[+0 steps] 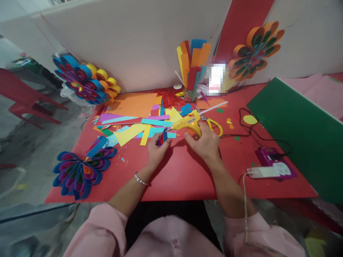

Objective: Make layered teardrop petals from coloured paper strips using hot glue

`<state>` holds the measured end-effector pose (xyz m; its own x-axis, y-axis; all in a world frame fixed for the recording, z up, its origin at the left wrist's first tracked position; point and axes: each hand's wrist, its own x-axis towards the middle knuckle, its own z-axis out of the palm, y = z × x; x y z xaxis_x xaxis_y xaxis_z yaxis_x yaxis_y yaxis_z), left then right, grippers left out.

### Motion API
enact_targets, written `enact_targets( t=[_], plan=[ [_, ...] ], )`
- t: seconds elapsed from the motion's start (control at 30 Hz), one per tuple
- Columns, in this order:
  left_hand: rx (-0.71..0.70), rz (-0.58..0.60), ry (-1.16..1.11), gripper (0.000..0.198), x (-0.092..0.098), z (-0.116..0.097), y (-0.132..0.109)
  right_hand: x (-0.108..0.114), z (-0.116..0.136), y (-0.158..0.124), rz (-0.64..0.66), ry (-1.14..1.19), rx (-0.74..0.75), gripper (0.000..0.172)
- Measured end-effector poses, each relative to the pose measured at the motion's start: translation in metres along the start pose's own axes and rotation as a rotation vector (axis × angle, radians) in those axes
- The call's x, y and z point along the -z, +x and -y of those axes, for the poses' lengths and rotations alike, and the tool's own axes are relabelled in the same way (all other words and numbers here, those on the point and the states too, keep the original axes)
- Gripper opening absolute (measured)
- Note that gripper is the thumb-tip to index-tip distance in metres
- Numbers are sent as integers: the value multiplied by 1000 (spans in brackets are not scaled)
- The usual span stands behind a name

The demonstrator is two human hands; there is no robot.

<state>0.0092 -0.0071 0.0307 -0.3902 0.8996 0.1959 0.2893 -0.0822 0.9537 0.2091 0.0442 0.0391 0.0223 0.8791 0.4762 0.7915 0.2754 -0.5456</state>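
My right hand grips a yellow hot glue gun, with a pale glue stick jutting from its back. The gun's nozzle points left and meets, or nearly meets, a small looped paper petal in blue, red and purple. Between the fingers of my left hand that petal is pinched. Left of it on the red table lies a paper flower of blue, purple and green loops. Loose paper strips in yellow, turquoise and purple spread just beyond my hands.
A cup holds upright coloured strips at the back. Yellow-handled scissors lie behind the gun. To the right are a purple power strip with plugged cables and a green board. Finished paper flowers stand at the left back.
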Motion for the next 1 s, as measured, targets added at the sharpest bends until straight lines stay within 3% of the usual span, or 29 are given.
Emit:
enact_targets(
  t=[0.2, 0.73, 1.0],
  plan=[
    [-64, -42, 142, 13, 2, 4, 4, -5, 0, -2, -121, -26, 71, 58],
    [-103, -50, 157, 15, 2, 8, 2, -4, 0, -2, -133, -51, 36, 60],
    [-84, -25, 178, 13, 2, 4, 1, -2, 2, -4, -141, -109, 92, 53]
  ],
)
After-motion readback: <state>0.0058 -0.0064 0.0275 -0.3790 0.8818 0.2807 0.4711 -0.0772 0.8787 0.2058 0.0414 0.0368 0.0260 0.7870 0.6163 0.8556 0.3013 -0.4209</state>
